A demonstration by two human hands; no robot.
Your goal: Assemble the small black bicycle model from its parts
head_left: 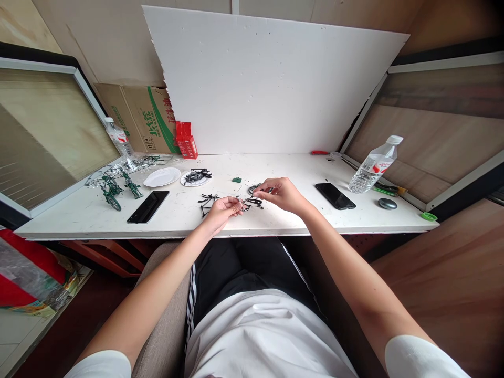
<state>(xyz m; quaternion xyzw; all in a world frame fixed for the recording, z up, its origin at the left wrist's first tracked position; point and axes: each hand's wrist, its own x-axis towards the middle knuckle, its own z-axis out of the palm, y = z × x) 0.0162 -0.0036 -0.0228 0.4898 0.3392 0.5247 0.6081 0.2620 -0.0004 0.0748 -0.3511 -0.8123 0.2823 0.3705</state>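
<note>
Keeping the small dark model part (pixel 247 206) steady in the pinch of the left hand (pixel 221 212), between both hands over the white desk (pixel 275 224), I'd guide the right hand (pixel 286 196) gently, its fingertips pressed together; whether they grip anything, I cannot tell.

The left arm (pixel 159 294) and the right arm (pixel 360 283) reach forward, slanting inward; the left hand (pixel 222 212) has its fingers (pixel 230 201) pinched together, and near it the right hand (pixel 285 195) (slightly farther forward, back upward) pinches too, its fingers pointing left
</note>
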